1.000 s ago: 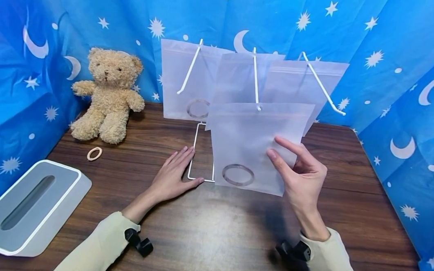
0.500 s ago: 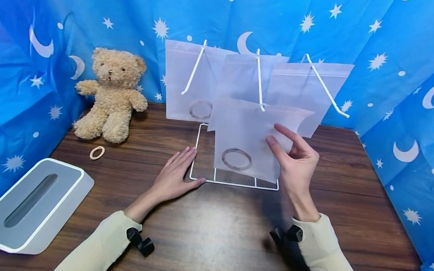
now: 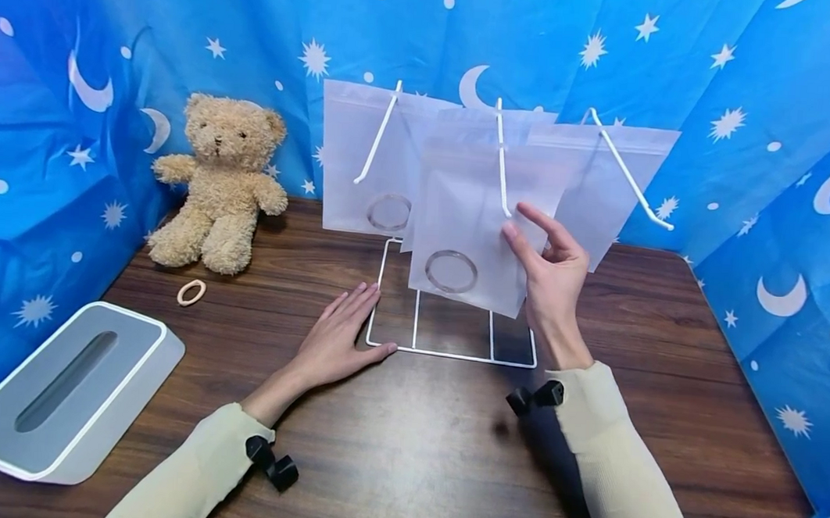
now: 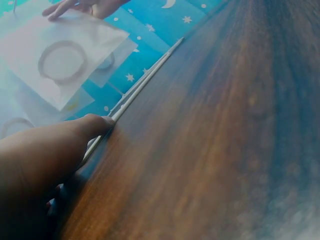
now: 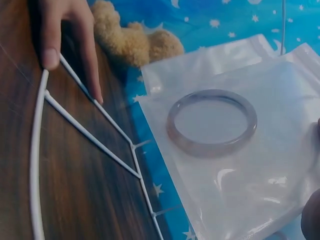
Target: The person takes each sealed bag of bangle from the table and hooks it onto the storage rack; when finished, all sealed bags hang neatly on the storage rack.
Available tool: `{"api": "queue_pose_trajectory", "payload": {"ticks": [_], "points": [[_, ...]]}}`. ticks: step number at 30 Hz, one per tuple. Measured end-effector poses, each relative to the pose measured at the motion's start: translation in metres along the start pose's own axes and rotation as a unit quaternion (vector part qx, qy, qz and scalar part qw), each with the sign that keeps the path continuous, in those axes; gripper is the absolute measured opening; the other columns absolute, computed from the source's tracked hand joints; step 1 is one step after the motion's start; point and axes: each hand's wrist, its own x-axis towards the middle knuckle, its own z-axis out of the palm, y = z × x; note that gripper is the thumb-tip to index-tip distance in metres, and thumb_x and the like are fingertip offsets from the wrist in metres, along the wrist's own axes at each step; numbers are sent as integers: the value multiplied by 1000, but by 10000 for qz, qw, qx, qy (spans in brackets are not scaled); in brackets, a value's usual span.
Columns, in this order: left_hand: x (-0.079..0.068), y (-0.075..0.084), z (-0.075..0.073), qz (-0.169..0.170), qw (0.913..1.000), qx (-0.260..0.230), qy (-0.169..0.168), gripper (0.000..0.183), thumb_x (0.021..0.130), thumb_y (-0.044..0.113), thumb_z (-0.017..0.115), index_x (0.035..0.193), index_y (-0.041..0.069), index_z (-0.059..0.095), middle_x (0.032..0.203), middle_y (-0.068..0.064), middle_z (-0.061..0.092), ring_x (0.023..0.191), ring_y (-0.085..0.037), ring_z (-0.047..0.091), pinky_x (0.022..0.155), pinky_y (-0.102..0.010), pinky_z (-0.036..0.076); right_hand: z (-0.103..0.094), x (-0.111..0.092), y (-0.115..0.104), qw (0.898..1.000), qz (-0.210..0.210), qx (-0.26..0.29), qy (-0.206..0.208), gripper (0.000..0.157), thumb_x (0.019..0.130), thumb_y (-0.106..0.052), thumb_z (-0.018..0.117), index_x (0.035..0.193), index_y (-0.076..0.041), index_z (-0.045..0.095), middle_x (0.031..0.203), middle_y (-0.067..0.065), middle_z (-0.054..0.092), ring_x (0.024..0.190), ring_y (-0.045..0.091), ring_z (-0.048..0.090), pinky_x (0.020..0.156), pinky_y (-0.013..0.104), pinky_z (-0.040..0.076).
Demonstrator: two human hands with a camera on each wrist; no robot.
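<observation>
My right hand (image 3: 555, 278) pinches the right side of a translucent zip bag (image 3: 453, 202) between thumb and fingers. A pale brownish bangle (image 5: 210, 149) lies in the bag's lower corner. The bag hangs upright on the middle hook (image 3: 502, 170) of a white wire display rack (image 3: 452, 356), partway along the prong. My left hand (image 3: 336, 337) rests with fingers extended at the rack base's front left corner, its thumb on the front bar. Similar bags hang on the left hook (image 3: 378, 136), the right hook (image 3: 627, 172) and farther back on the middle one.
Left of the rack a teddy bear (image 3: 218, 174) sits against the blue star-patterned curtain (image 3: 371, 22). A small wooden ring (image 3: 181, 297) lies before it. The white and grey tissue box (image 3: 124, 361) stands at the left on the dark wooden table (image 3: 405, 446).
My right hand has moved the bag backward and up along the middle hook, from its tip toward the rear. The left hand has stayed on the rack base. The view has shifted slightly.
</observation>
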Motion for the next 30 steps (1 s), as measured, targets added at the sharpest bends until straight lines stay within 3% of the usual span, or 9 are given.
{"api": "queue_pose_trajectory", "payload": {"ticks": [2,5,11,22,29,30], "points": [[0,1,0,10,10000,20,4,96,88,70,51,153,3,30,158,-9,28,146,-23,19,118,-42,14,2,6,3,10000,41,43,9,37,77,1,82,113,0,73,105,14,71,34,2,28,36,17,26],[0,2,0,22,10000,-11,-27,96,88,69,53,153,2,30,158,-10,27,147,-24,19,118,-43,14,4,12,5,9996,141,187,130,37,76,3,82,112,0,73,114,16,69,35,2,32,40,16,34],[0,4,1,55,10000,2,-27,96,87,67,56,152,2,30,159,-10,27,147,-25,19,118,-42,13,3,18,9,9983,228,463,282,38,75,9,80,111,2,73,116,16,68,42,3,48,55,16,49],[0,5,-3,54,10000,-60,58,94,87,64,59,152,2,32,157,-10,30,146,-24,21,118,-42,15,5,26,13,9978,366,499,215,38,75,7,81,112,1,73,120,15,67,39,7,51,60,18,52],[0,3,-2,31,9999,-60,81,94,87,65,59,152,1,32,158,-10,29,146,-24,21,118,-42,14,5,29,14,9985,385,369,72,39,76,4,81,113,-1,73,120,13,67,37,6,46,59,19,51],[1,2,-2,30,9999,-59,84,94,87,65,59,152,1,32,158,-10,29,146,-24,21,118,-42,14,5,28,12,9990,357,270,-22,38,77,4,81,113,-1,73,119,13,68,37,4,43,54,17,48]]}}
